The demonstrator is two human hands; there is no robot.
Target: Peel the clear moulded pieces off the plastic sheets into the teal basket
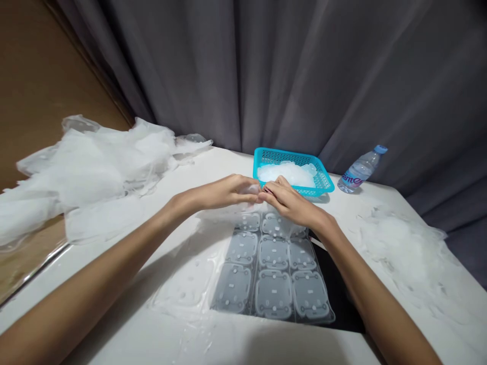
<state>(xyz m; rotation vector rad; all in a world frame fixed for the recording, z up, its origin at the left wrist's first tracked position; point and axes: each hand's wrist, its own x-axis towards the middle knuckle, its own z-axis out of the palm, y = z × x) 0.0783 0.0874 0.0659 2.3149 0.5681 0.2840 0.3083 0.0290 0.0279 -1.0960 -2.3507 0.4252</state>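
Left hand, right hand meet at frame centre, fingers pinched on far edge of clear blister sheet lying flat on desk; turquoise basket just behind.

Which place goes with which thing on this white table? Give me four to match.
Things:
1. turquoise plastic mesh basket
2. clear plastic water bottle with a blue cap
3. clear moulded plastic sheet of square cells
4. large heap of white filmy plastic

Places:
A. far left of the table
B. flat before the person, left hand and right hand pinching its far edge
C. far right, by the grey curtain
D. just beyond both hands, holding clear pieces

Pairs: 1-D, 2-C, 3-B, 4-A.
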